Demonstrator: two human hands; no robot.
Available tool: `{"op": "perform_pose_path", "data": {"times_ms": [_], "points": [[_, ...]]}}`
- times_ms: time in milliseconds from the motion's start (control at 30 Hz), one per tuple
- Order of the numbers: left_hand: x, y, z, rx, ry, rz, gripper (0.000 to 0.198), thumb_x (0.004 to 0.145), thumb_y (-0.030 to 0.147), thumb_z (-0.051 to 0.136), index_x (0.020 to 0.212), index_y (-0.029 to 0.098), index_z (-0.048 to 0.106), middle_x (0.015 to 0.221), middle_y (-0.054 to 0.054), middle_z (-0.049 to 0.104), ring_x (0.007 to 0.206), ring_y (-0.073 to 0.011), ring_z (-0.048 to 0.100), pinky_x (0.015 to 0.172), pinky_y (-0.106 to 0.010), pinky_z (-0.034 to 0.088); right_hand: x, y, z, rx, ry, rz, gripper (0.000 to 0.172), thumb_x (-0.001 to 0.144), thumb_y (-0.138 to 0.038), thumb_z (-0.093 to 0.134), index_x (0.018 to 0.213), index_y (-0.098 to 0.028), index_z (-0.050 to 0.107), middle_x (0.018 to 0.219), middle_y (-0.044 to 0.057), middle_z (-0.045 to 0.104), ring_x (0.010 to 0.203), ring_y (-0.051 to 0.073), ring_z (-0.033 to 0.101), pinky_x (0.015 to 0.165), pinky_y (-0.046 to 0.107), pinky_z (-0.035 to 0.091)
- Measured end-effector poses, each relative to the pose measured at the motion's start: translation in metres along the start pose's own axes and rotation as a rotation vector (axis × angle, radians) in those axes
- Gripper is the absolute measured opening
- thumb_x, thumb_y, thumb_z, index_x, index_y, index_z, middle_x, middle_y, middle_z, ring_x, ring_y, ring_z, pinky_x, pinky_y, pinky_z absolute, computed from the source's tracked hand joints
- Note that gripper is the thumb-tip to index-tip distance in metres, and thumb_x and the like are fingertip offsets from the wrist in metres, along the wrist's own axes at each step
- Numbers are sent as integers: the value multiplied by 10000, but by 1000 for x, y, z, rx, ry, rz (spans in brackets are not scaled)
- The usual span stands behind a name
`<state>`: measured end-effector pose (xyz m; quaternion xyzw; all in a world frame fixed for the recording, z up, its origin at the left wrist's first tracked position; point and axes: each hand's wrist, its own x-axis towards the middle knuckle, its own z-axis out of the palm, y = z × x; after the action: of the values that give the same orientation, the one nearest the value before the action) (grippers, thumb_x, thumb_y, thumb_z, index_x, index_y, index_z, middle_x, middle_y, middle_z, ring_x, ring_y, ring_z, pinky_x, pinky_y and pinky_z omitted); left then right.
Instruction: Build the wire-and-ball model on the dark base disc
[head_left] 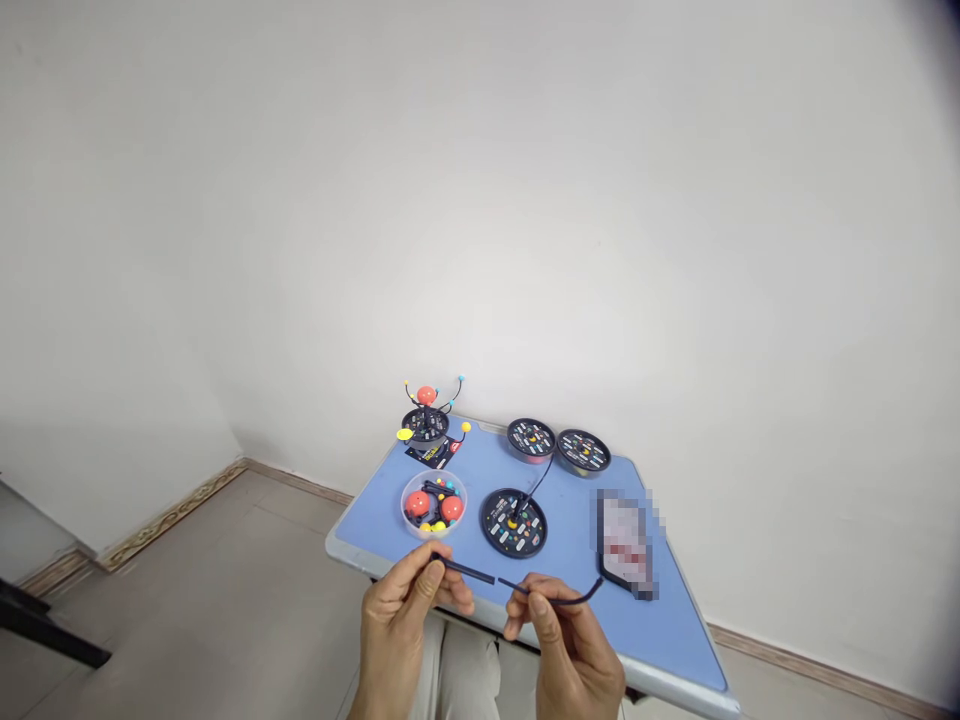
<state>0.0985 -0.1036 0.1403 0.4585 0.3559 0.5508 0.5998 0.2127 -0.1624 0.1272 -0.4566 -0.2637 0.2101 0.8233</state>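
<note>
My left hand (409,612) pinches a straight black rod (469,571) near the table's front edge. Between the fingers of my right hand (562,630) is a thin black rod with a curved end (581,600). The tips of the two rods point at each other, with a small gap between them. Just beyond my hands, a round black base (499,535) printed with planets lies on the table, and a thin black arm (540,480) rises from its middle. A clear round tub (405,490) holds red balls, small coloured balls and black parts.
On the blue table (465,465), an assembled planet model (426,397) stands at the back left, beside a black printed card (429,454). Two more round bases, one (532,437) left of the other (584,451), lie at the back. A blurred-out flat object (624,545) is at right.
</note>
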Motion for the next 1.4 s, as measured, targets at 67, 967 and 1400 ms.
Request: {"op": "perform_pose_path", "data": {"times_ms": [67, 967, 1400], "points": [[1, 0, 1, -10, 2, -13, 352, 786, 480, 716, 902, 148, 709, 642, -22, 684, 597, -186, 661, 652, -296, 570, -1, -1, 0, -12, -2, -11, 185, 785, -361, 740, 776, -184, 686, 728, 26, 686, 481, 143, 601, 513, 298, 512], [2, -7, 3, 85, 33, 67, 331, 759, 455, 739, 911, 161, 725, 677, -22, 721, 604, -211, 691, 640, -316, 599, 4, -8, -2, -75, -43, 36, 236, 800, -413, 704, 743, -186, 674, 602, 0, 650, 480, 149, 592, 528, 272, 498], [0, -3, 10, 218, 7, 149, 318, 784, 487, 694, 867, 182, 727, 590, -2, 697, 535, -202, 684, 584, -277, 585, 11, -9, -4, -19, -26, 210, 259, 718, -425, 766, 704, -175, 699, 573, 3, 670, 482, 152, 601, 551, 267, 509]]}}
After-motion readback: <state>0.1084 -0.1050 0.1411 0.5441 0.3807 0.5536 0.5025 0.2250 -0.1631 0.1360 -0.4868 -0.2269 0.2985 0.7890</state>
